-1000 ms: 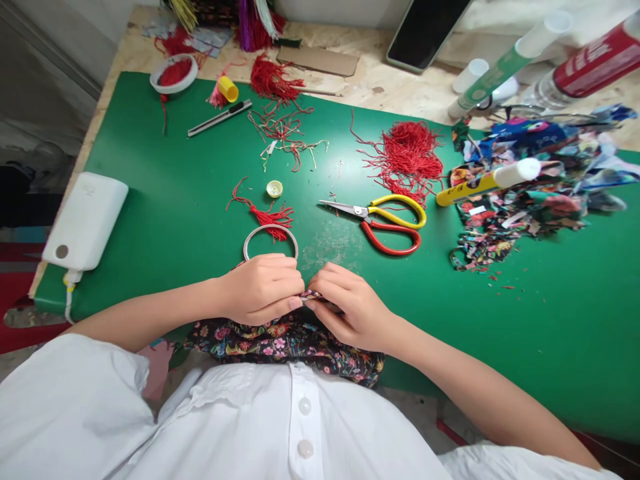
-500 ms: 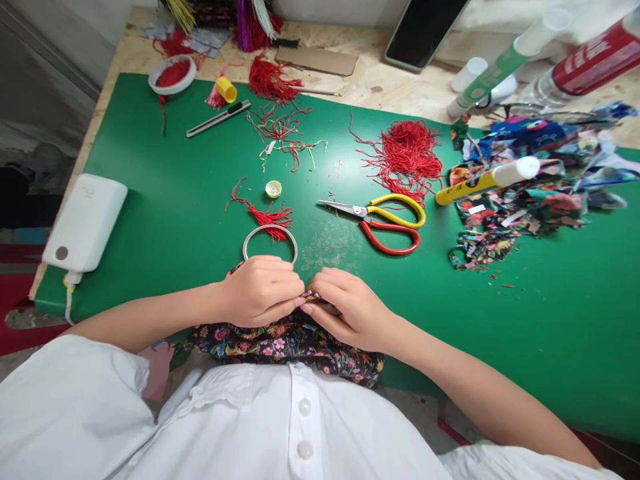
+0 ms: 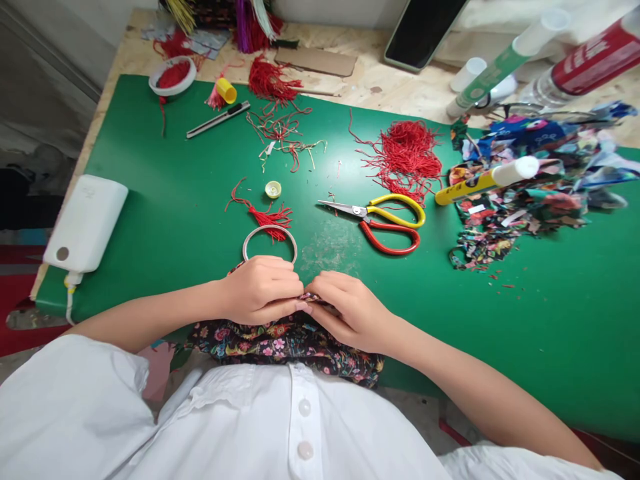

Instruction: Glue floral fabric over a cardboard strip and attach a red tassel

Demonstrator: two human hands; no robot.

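Nearest to the camera is the person's white shirt [image 3: 280, 427], which covers the near edge of the green mat [image 3: 190, 200]; just beyond it a piece of dark floral cloth [image 3: 280, 340] lies at the mat's edge, its near part hidden under the shirt and its far part under the hands. The left hand [image 3: 260, 290] and the right hand [image 3: 350, 310] meet over this cloth; both are closed in a pinch on a narrow floral strip [image 3: 313, 297], of which only a small bit shows between the fingertips — how long it is I cannot tell. Just behind the left hand lies a metal ring [image 3: 270, 241]; the knuckles cover its near arc, so whether the hand touches it is not clear. A red tassel [image 3: 270, 217] lies partly inside the ring, and a small yellow cap [image 3: 273, 189] is a little farther. To the right are scissors [image 3: 385, 220] with one yellow and one red handle, shut; beyond them a heap of red threads [image 3: 407, 157], and at the right side a pile of floral scraps [image 3: 525, 193] with a yellow glue stick [image 3: 485, 180] on it. At the left edge lies a white device [image 3: 86, 223] with a cable, which is cut off below the mat; far back a utility knife [image 3: 217, 119] and a white bowl [image 3: 173, 75] with red thread.
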